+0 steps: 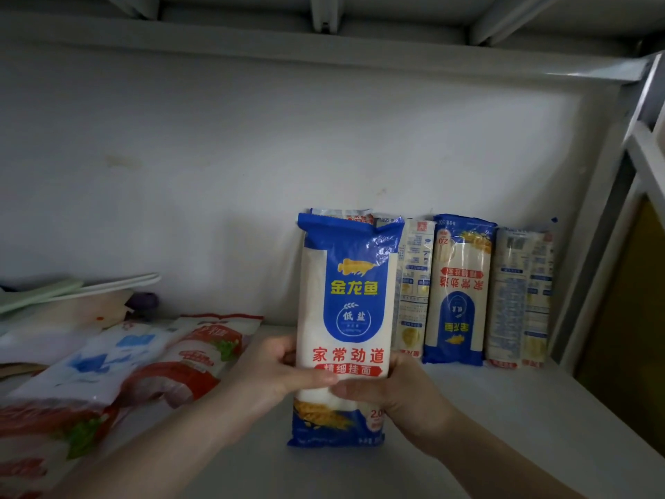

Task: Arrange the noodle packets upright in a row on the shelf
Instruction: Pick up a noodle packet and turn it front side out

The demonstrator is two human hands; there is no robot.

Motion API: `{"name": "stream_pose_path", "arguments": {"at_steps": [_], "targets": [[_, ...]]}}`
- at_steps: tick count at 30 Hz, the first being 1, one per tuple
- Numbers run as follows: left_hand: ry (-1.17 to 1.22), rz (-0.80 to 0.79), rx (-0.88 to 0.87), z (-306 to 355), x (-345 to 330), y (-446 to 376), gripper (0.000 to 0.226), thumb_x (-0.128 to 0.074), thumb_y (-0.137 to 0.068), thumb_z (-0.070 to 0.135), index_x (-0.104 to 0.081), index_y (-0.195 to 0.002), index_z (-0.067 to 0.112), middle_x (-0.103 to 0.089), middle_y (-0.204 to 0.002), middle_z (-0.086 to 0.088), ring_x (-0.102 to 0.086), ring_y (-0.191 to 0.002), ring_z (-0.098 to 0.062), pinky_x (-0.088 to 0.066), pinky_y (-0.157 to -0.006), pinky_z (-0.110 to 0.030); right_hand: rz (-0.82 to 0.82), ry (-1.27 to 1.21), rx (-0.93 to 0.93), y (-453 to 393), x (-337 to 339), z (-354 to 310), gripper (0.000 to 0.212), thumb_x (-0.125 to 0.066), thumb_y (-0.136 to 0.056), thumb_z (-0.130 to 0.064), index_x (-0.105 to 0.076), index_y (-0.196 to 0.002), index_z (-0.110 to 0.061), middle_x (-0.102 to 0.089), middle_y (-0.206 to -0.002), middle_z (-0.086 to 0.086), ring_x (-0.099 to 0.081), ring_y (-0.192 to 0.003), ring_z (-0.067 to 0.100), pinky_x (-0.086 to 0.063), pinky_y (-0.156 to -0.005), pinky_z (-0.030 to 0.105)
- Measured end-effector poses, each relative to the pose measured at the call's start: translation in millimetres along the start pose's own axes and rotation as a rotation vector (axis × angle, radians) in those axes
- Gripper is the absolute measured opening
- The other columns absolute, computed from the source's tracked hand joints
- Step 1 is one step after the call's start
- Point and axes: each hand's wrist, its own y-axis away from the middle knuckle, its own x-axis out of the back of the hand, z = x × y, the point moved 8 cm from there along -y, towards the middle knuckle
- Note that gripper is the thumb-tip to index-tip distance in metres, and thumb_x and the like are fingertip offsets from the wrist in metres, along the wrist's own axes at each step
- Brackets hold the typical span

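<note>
I see both hands holding one noodle packet (347, 329) upright at the centre of the shelf (503, 408). The left hand (277, 376) grips its left edge, thumb laid across the front panel, fingers (288, 349) curled round the side. The right hand (399, 394) grips the right edge, thumb across the front below the red label band, the other fingers hidden behind the packet. The two thumbs nearly meet on the front. The packet is white and blue with a gold fish emblem; its printed side faces me, right way up. Its bottom edge sits at or just above the shelf surface; I cannot tell whether it touches.

Behind it and to the right, a row of packets stands upright against the back wall (252, 156):
- a white back-facing packet (414, 286), partly covered by the held one;
- an upside-down blue packet (458, 289), front outward;
- a pale packet at the right end (520, 300), near the shelf upright (608, 210).

One more packet top shows just behind the held packet.

To the left, red-and-white bags (194, 358) and a blue-and-white bag (97, 361) lie flat in a loose pile.
</note>
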Motion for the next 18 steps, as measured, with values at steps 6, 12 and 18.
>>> {"name": "stream_pose_path", "arguments": {"at_steps": [6, 12, 18], "targets": [[0.016, 0.056, 0.038, -9.5, 12.7, -1.3, 0.034, -0.083, -0.061, 0.017, -0.074, -0.093, 0.018, -0.077, -0.089, 0.005, -0.073, -0.084, -0.009, -0.056, -0.080, -0.030, -0.009, 0.044, -0.004, -8.3, -4.0, 4.1, 0.036, -0.076, -0.072, 0.002, -0.070, -0.104, -0.014, -0.075, -0.103, 0.002, -0.072, -0.095, 0.016, -0.057, -0.075, 0.024], [0.080, 0.042, -0.080, 21.9, 9.8, -3.9, 0.052, -0.082, -0.052, 0.030, -0.070, -0.101, 0.018, -0.077, -0.094, 0.002, -0.073, -0.088, -0.015, -0.056, -0.084, -0.037, -0.027, 0.050, 0.009, -2.2, -3.4, 1.0, 0.038, -0.077, -0.069, -0.005, -0.069, -0.103, -0.020, -0.075, -0.101, -0.004, -0.071, -0.094, 0.010, -0.057, -0.073, 0.022], [0.200, 0.144, -0.303, 93.6, 20.9, -19.5, 0.024, -0.072, -0.077, 0.011, -0.069, -0.101, 0.011, -0.075, -0.096, -0.007, -0.073, -0.084, -0.022, -0.060, -0.074, -0.033, 0.062, -0.056, 0.191, -13.9, 14.3, -67.9, 0.039, -0.075, -0.066, -0.026, -0.069, -0.103, -0.014, -0.075, -0.101, 0.009, -0.072, -0.092, 0.027, -0.057, -0.086, 0.044]]}}
